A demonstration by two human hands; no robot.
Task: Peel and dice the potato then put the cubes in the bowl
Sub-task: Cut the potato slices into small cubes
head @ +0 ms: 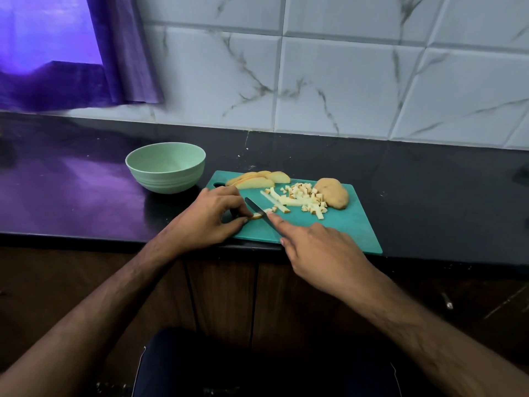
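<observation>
A: Start big. The dark worktop point(400, 179) carries the green cutting board point(337, 224), and everything else sits relative to that board. What is the step?

B: Dicing, I'd judge. The right hand point(320, 247) is closed around the handle of the knife point(259, 212), forefinger stretched along the spine, blade crossing the board's near-left part. The left hand point(209, 217) pinches a short potato strip point(257, 215) between thumb and fingertips, pressing it flat on the board.

A: How to do it well?

B: Tuck the left fingertips back from the blade — they sit just beside it. Cut straight down in even steps so the pieces match the cubes point(307, 196) already heaped at the board's middle. Keep the strip flat so it cannot roll.

A: What is left to cut?

B: A fair amount. An unpeeled-looking potato half point(333, 193) lies at the board's far-right part, touching the cubes; several slices point(257, 179) lie along the far-left edge, and long sticks point(282, 200) wait beside the heap.

A: And the bowl?

B: The pale green bowl point(166, 167) stands on the worktop just beyond the board's far-left corner — empty, as far as its visible inside shows. No cubes in it yet.
</observation>
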